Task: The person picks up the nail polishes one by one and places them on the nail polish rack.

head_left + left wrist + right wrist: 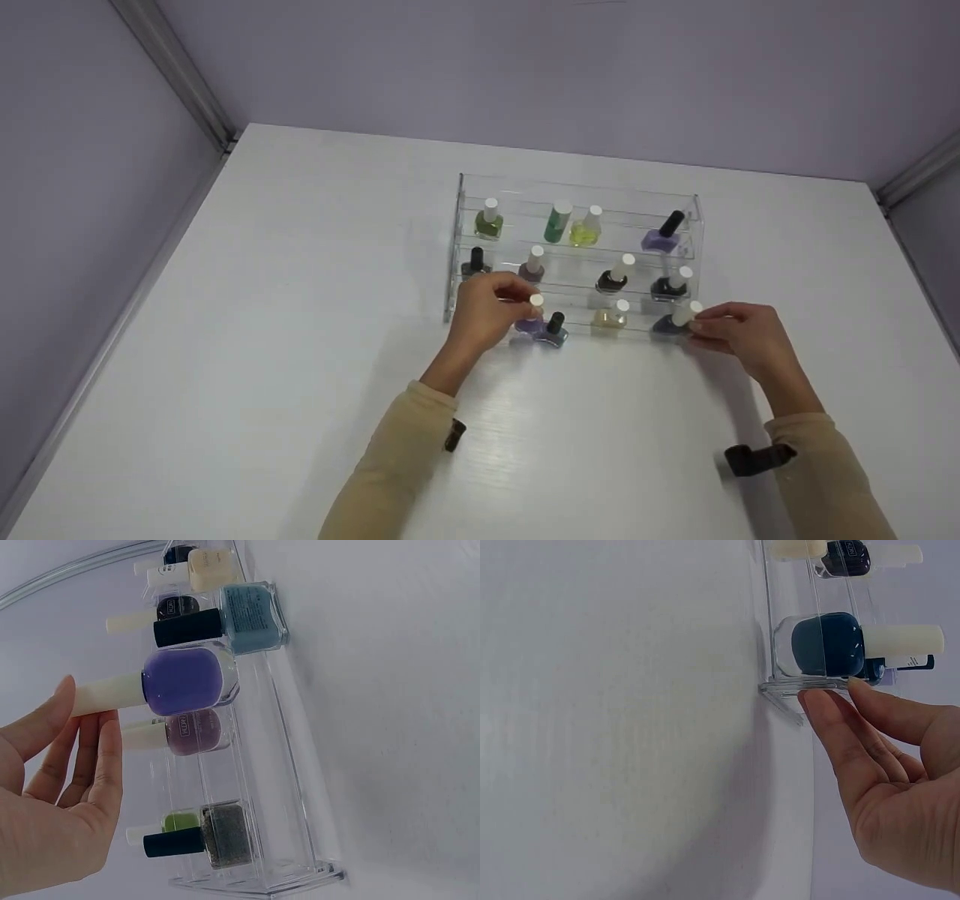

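My left hand (484,307) pinches the white cap of a purple nail polish bottle (184,680) between thumb and fingers. This bottle is at the front tier of a clear stepped rack (455,247); whether it rests there I cannot tell. Right beside it is a blue-grey polish bottle (251,619) with a black cap. At the rack's right end, my right hand (900,825) holds the edge of the clear side panel with thumb and fingertips. Just inside that panel leans a dark teal polish bottle (832,645), its white cap apart from my fingers.
Several more polish bottles stand on the tiers, among them a green one (489,225), a yellow one (583,235) and a lilac one (660,241) at the back. A cream bottle (609,319) sits in front. The white table (247,337) meets a pale wall (525,82) behind.
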Action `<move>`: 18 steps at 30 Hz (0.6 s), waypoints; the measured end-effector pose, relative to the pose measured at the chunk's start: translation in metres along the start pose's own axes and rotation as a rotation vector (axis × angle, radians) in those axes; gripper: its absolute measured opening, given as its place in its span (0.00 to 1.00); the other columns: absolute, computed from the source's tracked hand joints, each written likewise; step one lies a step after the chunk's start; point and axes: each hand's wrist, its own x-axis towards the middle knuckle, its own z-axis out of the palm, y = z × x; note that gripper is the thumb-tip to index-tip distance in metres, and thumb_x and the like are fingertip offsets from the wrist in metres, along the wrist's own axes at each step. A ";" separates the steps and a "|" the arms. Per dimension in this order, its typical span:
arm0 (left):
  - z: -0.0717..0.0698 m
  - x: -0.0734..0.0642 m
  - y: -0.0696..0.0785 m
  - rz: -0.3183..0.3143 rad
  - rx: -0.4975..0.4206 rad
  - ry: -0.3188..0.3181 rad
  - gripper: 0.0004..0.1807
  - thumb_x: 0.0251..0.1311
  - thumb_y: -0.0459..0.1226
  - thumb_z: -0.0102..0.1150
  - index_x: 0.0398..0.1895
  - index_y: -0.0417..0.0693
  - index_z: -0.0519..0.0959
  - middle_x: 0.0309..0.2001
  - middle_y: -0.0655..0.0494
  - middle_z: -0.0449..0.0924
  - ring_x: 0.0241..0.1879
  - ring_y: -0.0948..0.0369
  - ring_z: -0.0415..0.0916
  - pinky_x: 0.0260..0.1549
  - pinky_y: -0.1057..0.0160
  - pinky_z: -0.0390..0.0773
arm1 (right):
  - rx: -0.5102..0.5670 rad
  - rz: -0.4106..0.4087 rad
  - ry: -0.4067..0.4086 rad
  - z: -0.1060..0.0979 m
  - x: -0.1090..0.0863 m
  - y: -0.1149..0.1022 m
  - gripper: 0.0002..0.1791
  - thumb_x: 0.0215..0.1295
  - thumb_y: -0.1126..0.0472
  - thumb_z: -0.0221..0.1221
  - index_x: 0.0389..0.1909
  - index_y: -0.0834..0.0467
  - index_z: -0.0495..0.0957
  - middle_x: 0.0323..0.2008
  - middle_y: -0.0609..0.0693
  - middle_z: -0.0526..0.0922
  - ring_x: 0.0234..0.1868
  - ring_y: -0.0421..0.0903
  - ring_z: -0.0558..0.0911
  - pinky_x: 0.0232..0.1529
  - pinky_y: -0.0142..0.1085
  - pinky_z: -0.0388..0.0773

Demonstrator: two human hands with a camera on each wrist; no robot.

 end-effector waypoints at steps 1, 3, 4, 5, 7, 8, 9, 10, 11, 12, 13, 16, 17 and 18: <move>0.000 0.000 0.000 0.007 -0.003 0.003 0.09 0.42 0.26 0.68 0.30 0.40 0.82 0.30 0.53 0.81 0.32 0.61 0.78 0.31 0.70 0.77 | -0.002 0.000 0.002 0.000 0.000 0.000 0.22 0.60 0.63 0.59 0.48 0.75 0.70 0.38 0.53 0.78 0.36 0.42 0.83 0.40 0.34 0.78; -0.001 0.001 0.000 0.019 -0.010 0.011 0.09 0.42 0.26 0.68 0.30 0.40 0.82 0.30 0.53 0.81 0.33 0.61 0.78 0.31 0.69 0.77 | -0.010 0.000 0.008 0.001 0.000 0.000 0.22 0.60 0.63 0.59 0.48 0.75 0.70 0.40 0.54 0.77 0.36 0.42 0.83 0.40 0.34 0.78; -0.001 0.001 0.000 0.024 -0.015 0.015 0.09 0.42 0.26 0.68 0.29 0.40 0.82 0.30 0.53 0.81 0.33 0.61 0.78 0.31 0.69 0.77 | -0.013 0.001 0.010 0.001 0.001 0.000 0.22 0.60 0.62 0.59 0.48 0.75 0.70 0.40 0.55 0.76 0.35 0.42 0.83 0.40 0.34 0.78; -0.001 0.001 0.000 0.028 -0.018 0.017 0.08 0.42 0.26 0.68 0.29 0.40 0.82 0.31 0.53 0.81 0.33 0.61 0.78 0.31 0.69 0.77 | -0.018 0.002 0.013 0.001 0.001 0.000 0.22 0.60 0.62 0.59 0.48 0.75 0.70 0.41 0.56 0.75 0.35 0.41 0.83 0.40 0.34 0.78; -0.001 0.001 0.001 0.034 -0.019 0.023 0.08 0.43 0.26 0.68 0.29 0.40 0.83 0.30 0.53 0.81 0.33 0.61 0.78 0.31 0.69 0.77 | -0.022 0.003 0.014 0.001 0.001 0.000 0.22 0.60 0.62 0.60 0.48 0.75 0.70 0.42 0.58 0.74 0.35 0.41 0.83 0.40 0.33 0.78; -0.001 0.001 0.002 0.034 -0.020 0.026 0.08 0.43 0.26 0.68 0.29 0.40 0.83 0.30 0.53 0.81 0.33 0.61 0.78 0.31 0.69 0.77 | -0.022 0.002 0.014 0.001 0.001 0.000 0.22 0.60 0.62 0.60 0.48 0.75 0.70 0.42 0.58 0.74 0.35 0.41 0.83 0.40 0.33 0.78; -0.001 0.002 0.002 0.034 -0.019 0.028 0.08 0.43 0.27 0.68 0.29 0.40 0.83 0.30 0.53 0.81 0.33 0.61 0.78 0.31 0.69 0.77 | -0.020 0.002 0.014 0.001 0.001 0.000 0.22 0.60 0.62 0.60 0.48 0.75 0.70 0.42 0.58 0.74 0.35 0.41 0.83 0.40 0.34 0.78; -0.002 0.002 0.003 0.031 -0.018 0.031 0.08 0.43 0.27 0.68 0.29 0.40 0.83 0.30 0.53 0.81 0.33 0.61 0.78 0.31 0.69 0.77 | -0.014 0.001 0.012 0.001 0.001 0.000 0.22 0.60 0.63 0.59 0.48 0.75 0.70 0.42 0.58 0.74 0.35 0.42 0.83 0.40 0.34 0.78; -0.002 0.002 0.004 0.028 -0.016 0.035 0.08 0.42 0.27 0.68 0.29 0.40 0.83 0.31 0.53 0.81 0.33 0.61 0.78 0.31 0.69 0.77 | -0.008 -0.001 0.010 0.001 0.001 0.000 0.22 0.60 0.63 0.59 0.48 0.76 0.70 0.41 0.57 0.75 0.35 0.42 0.83 0.40 0.34 0.78; -0.002 0.003 0.004 0.025 -0.017 0.037 0.08 0.42 0.27 0.68 0.29 0.40 0.83 0.31 0.53 0.81 0.33 0.61 0.78 0.31 0.69 0.77 | 0.002 -0.003 0.008 0.001 0.001 0.000 0.21 0.60 0.64 0.59 0.48 0.76 0.70 0.41 0.56 0.75 0.35 0.42 0.83 0.40 0.34 0.78; -0.002 0.003 0.005 0.022 -0.020 0.039 0.08 0.42 0.26 0.68 0.29 0.40 0.83 0.31 0.53 0.81 0.33 0.61 0.78 0.31 0.69 0.77 | 0.009 -0.004 0.007 0.001 0.001 0.000 0.21 0.59 0.64 0.59 0.47 0.76 0.70 0.40 0.55 0.76 0.35 0.42 0.83 0.40 0.35 0.78; -0.002 0.005 0.007 0.013 -0.025 0.042 0.08 0.42 0.26 0.68 0.29 0.40 0.83 0.31 0.53 0.81 0.33 0.61 0.78 0.31 0.69 0.77 | 0.024 -0.005 0.006 0.001 0.001 -0.001 0.21 0.59 0.65 0.59 0.47 0.77 0.70 0.38 0.53 0.77 0.35 0.43 0.83 0.40 0.35 0.78; -0.002 0.006 0.007 0.009 -0.026 0.042 0.08 0.42 0.26 0.68 0.28 0.40 0.83 0.31 0.53 0.81 0.33 0.61 0.78 0.31 0.69 0.77 | 0.025 -0.005 0.006 0.001 0.001 -0.001 0.21 0.59 0.65 0.59 0.47 0.77 0.70 0.37 0.53 0.77 0.35 0.43 0.83 0.40 0.35 0.78; -0.001 0.007 0.008 0.005 -0.027 0.043 0.08 0.42 0.26 0.68 0.28 0.40 0.83 0.31 0.53 0.81 0.33 0.61 0.78 0.31 0.69 0.77 | 0.024 -0.005 0.006 0.001 0.000 -0.001 0.21 0.59 0.65 0.59 0.47 0.77 0.70 0.37 0.53 0.77 0.35 0.43 0.83 0.40 0.35 0.78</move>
